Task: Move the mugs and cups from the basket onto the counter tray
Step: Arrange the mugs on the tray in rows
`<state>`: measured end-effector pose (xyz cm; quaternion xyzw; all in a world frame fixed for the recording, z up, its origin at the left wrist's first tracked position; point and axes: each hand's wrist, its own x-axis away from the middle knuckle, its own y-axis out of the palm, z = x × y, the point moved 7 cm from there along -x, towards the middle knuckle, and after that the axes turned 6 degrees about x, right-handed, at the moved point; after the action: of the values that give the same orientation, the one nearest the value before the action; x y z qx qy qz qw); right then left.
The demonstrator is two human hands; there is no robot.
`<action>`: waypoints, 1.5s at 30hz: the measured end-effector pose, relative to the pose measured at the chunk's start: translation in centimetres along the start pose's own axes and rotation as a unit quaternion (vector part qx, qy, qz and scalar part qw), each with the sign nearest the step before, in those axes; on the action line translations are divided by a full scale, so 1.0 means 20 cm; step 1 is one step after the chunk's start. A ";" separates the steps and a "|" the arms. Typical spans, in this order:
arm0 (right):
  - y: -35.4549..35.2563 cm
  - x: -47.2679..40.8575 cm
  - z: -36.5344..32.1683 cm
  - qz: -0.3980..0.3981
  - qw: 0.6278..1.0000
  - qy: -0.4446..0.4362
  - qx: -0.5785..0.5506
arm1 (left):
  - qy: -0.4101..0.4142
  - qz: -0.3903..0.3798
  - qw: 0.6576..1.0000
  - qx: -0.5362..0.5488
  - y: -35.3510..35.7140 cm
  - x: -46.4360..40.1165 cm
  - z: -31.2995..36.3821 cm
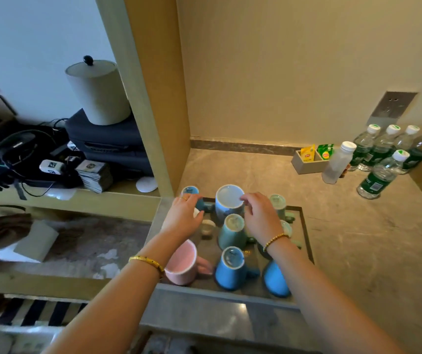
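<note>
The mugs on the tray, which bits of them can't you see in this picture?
Head view only:
- Small cup under the left hand: mostly covered by the palm.
- Pale green mugs behind the right hand: partly hidden by hand and wrist.
- Near-right blue mug: its top is hidden by the right forearm.
- Marks on the upturned mug bases: too small to read.
- The basket: not in view.

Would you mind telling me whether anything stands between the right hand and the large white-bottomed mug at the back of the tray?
Nothing visible does. The right hand already has its fingertips at the rim of the upturned large mug on the tray. A green mug stands just in front of it, beside the hand, not between them.
</note>
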<state>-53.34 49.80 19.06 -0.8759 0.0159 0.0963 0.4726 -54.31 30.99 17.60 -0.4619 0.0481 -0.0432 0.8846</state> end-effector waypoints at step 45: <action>0.49 -0.42 0.08 -0.280 0.919 0.159 0.227 | -0.043 -0.173 0.981 -0.075 0.13 -0.48 -0.32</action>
<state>-62.99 45.27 11.73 -0.7175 -0.1331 -0.1867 0.6578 -64.63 28.48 12.25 -0.5294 -0.0677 -0.1724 0.8279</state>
